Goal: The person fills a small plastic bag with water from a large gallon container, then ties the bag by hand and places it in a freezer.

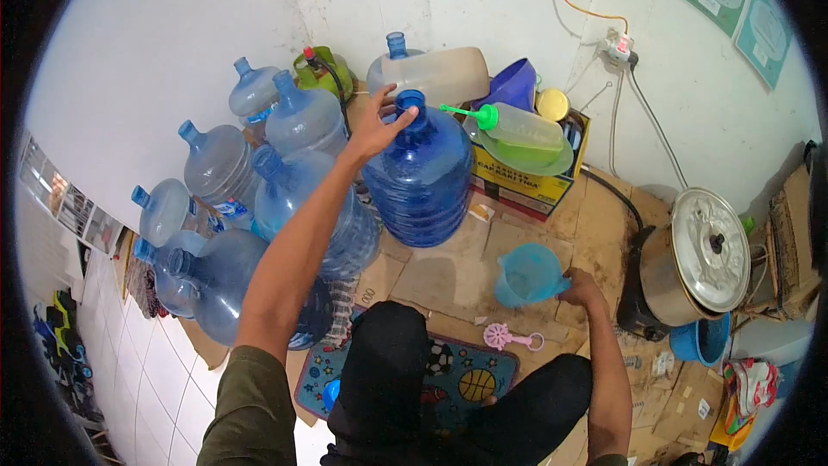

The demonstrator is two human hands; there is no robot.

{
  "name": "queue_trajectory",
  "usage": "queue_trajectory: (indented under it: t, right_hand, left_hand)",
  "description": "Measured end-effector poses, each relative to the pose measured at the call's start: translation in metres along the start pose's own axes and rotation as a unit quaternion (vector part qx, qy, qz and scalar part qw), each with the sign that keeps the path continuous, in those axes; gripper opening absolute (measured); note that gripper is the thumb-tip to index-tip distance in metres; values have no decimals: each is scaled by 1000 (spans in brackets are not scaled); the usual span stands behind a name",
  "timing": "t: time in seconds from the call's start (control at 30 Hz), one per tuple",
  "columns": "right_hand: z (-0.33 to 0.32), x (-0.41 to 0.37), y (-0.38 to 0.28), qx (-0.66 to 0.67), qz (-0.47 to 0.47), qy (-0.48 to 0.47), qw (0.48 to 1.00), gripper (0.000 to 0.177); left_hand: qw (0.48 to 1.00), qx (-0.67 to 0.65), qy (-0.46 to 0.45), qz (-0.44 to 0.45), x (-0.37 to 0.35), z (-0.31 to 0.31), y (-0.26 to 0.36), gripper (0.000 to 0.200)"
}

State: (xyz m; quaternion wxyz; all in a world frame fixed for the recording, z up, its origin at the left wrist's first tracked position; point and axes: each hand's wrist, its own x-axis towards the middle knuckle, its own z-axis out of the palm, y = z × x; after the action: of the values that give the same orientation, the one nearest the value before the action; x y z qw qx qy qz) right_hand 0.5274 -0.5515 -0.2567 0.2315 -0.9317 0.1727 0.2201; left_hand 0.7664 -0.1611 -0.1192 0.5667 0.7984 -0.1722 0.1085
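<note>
A dark blue water gallon jug [420, 181] stands upright in the middle, its neck uncapped. My left hand [379, 129] is at that neck, thumb in front and fingers along its left side. At the right, my right hand [584, 287] is closed round the handle of a light blue plastic dipper [528, 274], held low over the cardboard with its mouth tilted up. Between my knees and the dipper lies a pink flower-shaped thing with a ring handle [509, 338].
Several clear blue gallon jugs [306, 121] crowd the left. Behind stand a green gas cylinder [323, 73] and a yellow box [517, 185] holding a squeeze bottle [526, 127] and purple funnel [509, 82]. A lidded metal pot [681, 250] sits on a stove at right. Cardboard [431, 285] covers the floor.
</note>
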Motion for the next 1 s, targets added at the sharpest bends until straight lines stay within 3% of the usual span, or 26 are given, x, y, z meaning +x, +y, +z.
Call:
queue_trajectory:
  t: [0.03, 0.1, 0.13, 0.2, 0.23, 0.27, 0.3, 0.33, 0.37, 0.4, 0.43, 0.47, 0.5, 0.57, 0.63, 0.67, 0.73, 0.77, 0.83, 0.97, 1.0]
  right_hand:
    - [0, 0, -1, 2, -14, -7, 1000, 62]
    - [-5, -3, -1, -10, -17, -13, 1000, 65]
    - [-9, -8, -1, -20, -14, -19, 1000, 69]
    - [-21, -32, -6, 4, -54, 73, 996, 75]
    - [-22, -49, -10, 10, -59, 143, 988, 76]
    - [-26, -67, -19, 16, -62, 212, 975, 77]
    - [-33, -86, -34, 10, -62, 221, 973, 77]
    - [-35, -108, -49, 19, -67, 285, 956, 74]
    - [-35, -120, -53, 28, -68, 343, 936, 72]
    - [-34, -121, -49, 22, -61, 340, 938, 72]
    - [-31, -120, -46, 47, -67, 296, 952, 69]
    - [-24, -119, -45, 77, -74, 251, 962, 66]
    - [-14, -107, -34, 79, -73, 250, 962, 66]
    - [-10, -80, -18, 135, -43, 134, 981, 62]
    - [-6, -77, -29, 114, -33, 169, 979, 61]
    - [-7, -79, -41, 95, -19, 195, 976, 59]
    - [-10, -81, -58, 80, -63, 238, 966, 60]
    - [-13, -81, -68, 51, -120, 264, 956, 60]
    - [-12, -78, -88, 24, -174, 295, 939, 59]
    - [8, -73, -99, 52, -215, 245, 944, 59]
    - [13, -70, -98, 27, -231, 235, 944, 59]
  left_hand:
    - [1000, 3, 3, 5, 6, -6, -3, 68]
    - [985, -86, 123, -89, 25, -18, -40, 76]
    - [985, -87, 125, -82, 35, -19, -66, 76]
    - [938, -3, 269, -219, 66, -22, -123, 70]
    - [939, -13, 274, -208, 81, -28, -148, 70]
    - [941, -37, 258, -217, 95, -31, -173, 69]
    - [942, -58, 239, -229, 105, -28, -186, 68]
    - [941, -66, 236, -231, 100, -20, -163, 68]
    - [956, -105, 210, -176, 83, -16, -115, 69]
    - [965, -142, 185, -120, 71, -13, -83, 70]
    - [980, -91, 174, -44, 70, -12, -81, 79]
    - [980, -89, 172, -46, 75, -12, -85, 79]
    - [980, -31, 181, -79, 83, -12, -90, 80]
    - [975, 19, 193, -107, 90, -11, -88, 82]
    - [958, 13, 126, -257, 96, -14, -74, 78]
    - [959, 9, 128, -251, 100, -12, -77, 78]
    - [951, -99, 82, -280, 109, -9, -101, 50]
    - [953, -101, 85, -273, 116, -10, -118, 50]
    - [956, -204, 122, -174, 135, -12, -143, 21]
    - [961, -204, 169, -84, 141, -29, -106, 13]
    - [973, -134, 188, -33, 145, -34, -89, 10]
